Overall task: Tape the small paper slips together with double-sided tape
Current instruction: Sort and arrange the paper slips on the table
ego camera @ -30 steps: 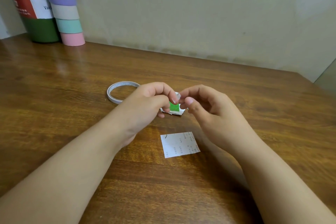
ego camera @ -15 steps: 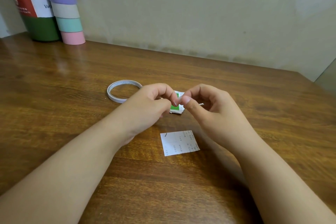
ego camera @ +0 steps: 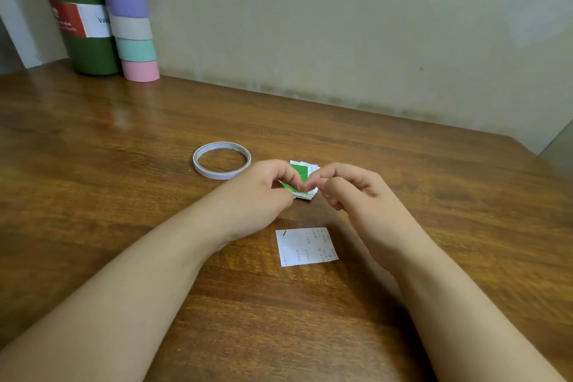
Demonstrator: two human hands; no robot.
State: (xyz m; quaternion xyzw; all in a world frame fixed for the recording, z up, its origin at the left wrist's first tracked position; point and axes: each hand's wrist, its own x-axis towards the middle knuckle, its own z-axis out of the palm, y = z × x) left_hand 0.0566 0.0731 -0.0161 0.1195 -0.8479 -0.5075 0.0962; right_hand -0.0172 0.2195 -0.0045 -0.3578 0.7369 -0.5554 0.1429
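Hands: our left hand (ego camera: 263, 192) and right hand (ego camera: 350, 192) both pinch a small piece at their meeting fingertips; we cannot make it out.
Change: hands have closed together over the green slips (ego camera: 302, 178) mid-table.
Slip: white slip (ego camera: 306, 246) lies flat nearer us, untouched.
Tape: roll (ego camera: 221, 160) rests left of the hands.
Meaning: we judge we are peeling backing; joining remains.

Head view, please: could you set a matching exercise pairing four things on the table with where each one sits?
1. tape roll
2. white slip
3. green slips
4. bottle

A. far left, by the wall
B. behind the fingertips
C. flat, nearest the camera
D. left of the green slips

Pairs: 1-D, 2-C, 3-B, 4-A
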